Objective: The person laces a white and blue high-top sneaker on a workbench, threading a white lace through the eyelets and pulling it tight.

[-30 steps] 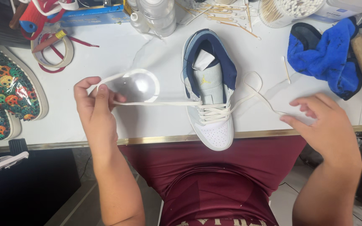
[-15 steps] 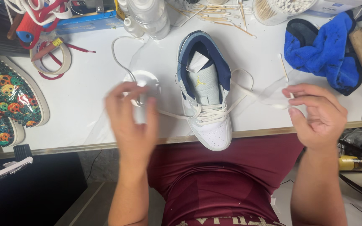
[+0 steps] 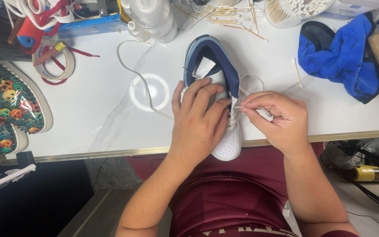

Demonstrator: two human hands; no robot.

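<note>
Both hands have closed in on the shoe (image 3: 218, 83) since the earlier frames, where they were held wide apart with the lace pulled out to either side. Now the left hand (image 3: 198, 118) lies flat over the tongue, fingers spread and pressing down, holding nothing. Right of it, the right hand (image 3: 277, 120) pinches the lace (image 3: 241, 106) tip between thumb and forefinger, right at the shoe's eyelets.

As to progress, the lower eyelets near the toe look laced, while the upper ones toward the blue collar seem open; a long loose run of lace trails left of the shoe across the bench (image 3: 110, 118), so most of the lacing seems left to do.

Far left of the shoe, a patterned shoe (image 3: 5, 105) lies at the bench edge, with a tape roll (image 3: 60, 66) behind it. Clear bottles (image 3: 154, 17) stand just behind the shoe on its left, and thin sticks (image 3: 224, 19) are scattered behind it. Well right of the shoe lies a blue cloth (image 3: 343, 57). White marbled bench, gold edge, cluttered floor below
</note>
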